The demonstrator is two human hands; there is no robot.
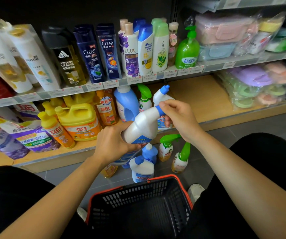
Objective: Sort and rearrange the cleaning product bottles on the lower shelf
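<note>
I hold a white bottle with a blue angled cap (143, 124) tilted in front of the lower shelf (200, 99). My left hand (112, 144) grips its body from below. My right hand (178, 118) pinches its blue neck. Behind it on the shelf stand a second white bottle with a blue cap (162, 94), a green-trigger spray bottle (144, 99) and a blue detergent bottle (126, 102). On the floor stand a white blue-capped bottle (142, 168), a small blue bottle (150, 152) and two green-trigger sprays (166, 146) (181, 158).
Yellow dish-soap jugs (80, 121), an orange bottle (107, 107) and purple refill bags (30, 137) fill the shelf's left. A black basket with a red rim (138, 204) sits on the floor between my knees. Shampoo bottles (90, 52) line the shelf above. Bagged plastic items (256, 85) lie right.
</note>
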